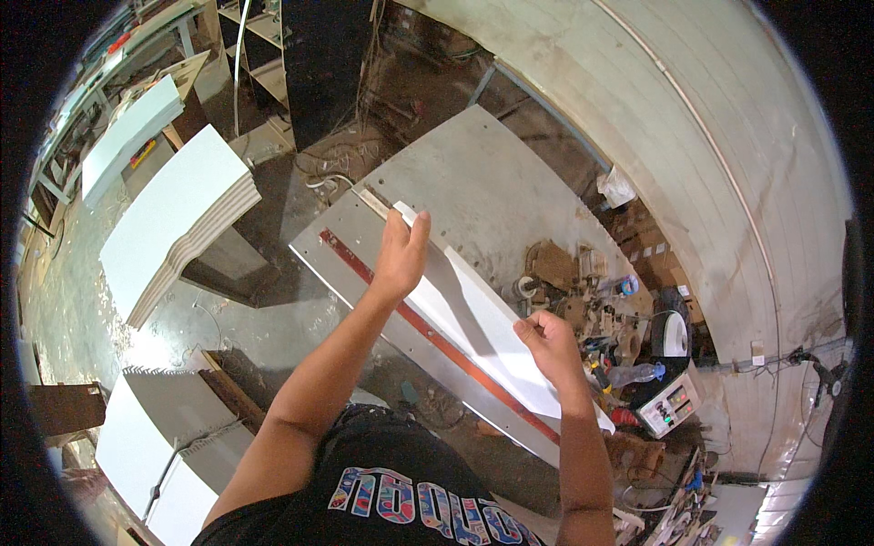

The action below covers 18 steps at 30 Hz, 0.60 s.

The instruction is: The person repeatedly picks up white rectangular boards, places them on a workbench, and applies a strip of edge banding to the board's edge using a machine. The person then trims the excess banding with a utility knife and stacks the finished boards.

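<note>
A long white board (510,366) lies at a slant over the grey metal table (473,173) of a machine. My left hand (401,257) is closed around its far left end, with the thumb and a finger pointing up. Further right and nearer, my right hand (551,353) grips the board's right edge, thumb on top. A shadow falls across the board's face. To the left of the board, a reddish-brown strip (437,339) runs along the table. The undersides of both hands' grips are hidden.
Machine parts (587,291) crowd the table's right end, near a white roll (675,335), a plastic bottle (637,374) and a control box (669,405) with lit displays. Stacked white boards (182,205) stand at the left; more white panels (137,446) lie at the lower left.
</note>
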Tool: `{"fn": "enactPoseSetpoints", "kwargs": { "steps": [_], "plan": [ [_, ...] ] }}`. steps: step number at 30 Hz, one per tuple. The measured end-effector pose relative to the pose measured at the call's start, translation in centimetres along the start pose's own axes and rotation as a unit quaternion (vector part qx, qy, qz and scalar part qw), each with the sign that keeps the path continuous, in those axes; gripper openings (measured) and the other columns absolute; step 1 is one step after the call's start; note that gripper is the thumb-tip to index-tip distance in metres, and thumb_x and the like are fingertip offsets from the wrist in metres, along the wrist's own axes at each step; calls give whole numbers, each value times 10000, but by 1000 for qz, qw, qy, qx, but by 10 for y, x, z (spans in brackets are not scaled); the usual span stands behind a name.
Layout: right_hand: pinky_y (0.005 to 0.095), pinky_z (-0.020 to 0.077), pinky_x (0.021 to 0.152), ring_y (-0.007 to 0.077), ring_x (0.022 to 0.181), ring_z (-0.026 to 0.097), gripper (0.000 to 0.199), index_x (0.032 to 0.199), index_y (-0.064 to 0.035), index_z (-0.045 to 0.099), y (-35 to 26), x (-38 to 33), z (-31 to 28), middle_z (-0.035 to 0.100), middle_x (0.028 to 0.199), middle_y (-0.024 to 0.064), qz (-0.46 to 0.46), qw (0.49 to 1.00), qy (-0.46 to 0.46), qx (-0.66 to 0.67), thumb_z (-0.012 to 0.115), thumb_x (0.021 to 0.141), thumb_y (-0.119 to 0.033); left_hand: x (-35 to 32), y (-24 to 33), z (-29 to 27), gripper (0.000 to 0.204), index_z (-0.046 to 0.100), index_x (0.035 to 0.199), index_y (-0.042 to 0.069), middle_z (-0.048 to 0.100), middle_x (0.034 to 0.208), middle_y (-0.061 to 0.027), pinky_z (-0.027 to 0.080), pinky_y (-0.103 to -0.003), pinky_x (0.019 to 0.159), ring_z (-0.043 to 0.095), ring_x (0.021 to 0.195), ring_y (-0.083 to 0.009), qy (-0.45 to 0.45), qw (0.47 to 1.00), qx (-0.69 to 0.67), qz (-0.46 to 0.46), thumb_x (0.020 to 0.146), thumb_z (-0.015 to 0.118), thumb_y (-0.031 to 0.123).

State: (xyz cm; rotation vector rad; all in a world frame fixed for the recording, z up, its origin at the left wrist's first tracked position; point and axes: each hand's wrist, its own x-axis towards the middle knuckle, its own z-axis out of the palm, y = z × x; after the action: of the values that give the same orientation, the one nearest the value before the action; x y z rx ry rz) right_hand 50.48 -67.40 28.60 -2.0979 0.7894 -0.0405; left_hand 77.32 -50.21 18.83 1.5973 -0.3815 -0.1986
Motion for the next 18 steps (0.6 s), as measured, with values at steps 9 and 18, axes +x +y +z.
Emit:
{"fn": "enactPoseSetpoints", "kwargs": {
  "steps": [9, 18],
  "plan": [
    [285, 513, 774, 78, 849, 624, 199, 1071, 21, 754, 19, -38, -50, 736, 929, 6, 32, 997, -68, 27, 786, 1075, -175, 0, 5, -1, 497, 531, 1178, -49, 612, 1179, -254, 478, -456, 1055, 587, 1127, -322, -15, 999, -33, -28, 1186, 545, 447],
    [309, 502, 778, 93, 835, 582, 236, 990, -17, 712, 30, -13, -35, 674, 874, -9, -18, 998, -55, 30, 789, 1070, -225, 0, 5, 3, 526, 543, 1238, -60, 631, 1225, -265, 473, -468, 1089, 599, 1180, -325, -16, 999, -21, -37, 1185, 551, 464]
  ]
}}
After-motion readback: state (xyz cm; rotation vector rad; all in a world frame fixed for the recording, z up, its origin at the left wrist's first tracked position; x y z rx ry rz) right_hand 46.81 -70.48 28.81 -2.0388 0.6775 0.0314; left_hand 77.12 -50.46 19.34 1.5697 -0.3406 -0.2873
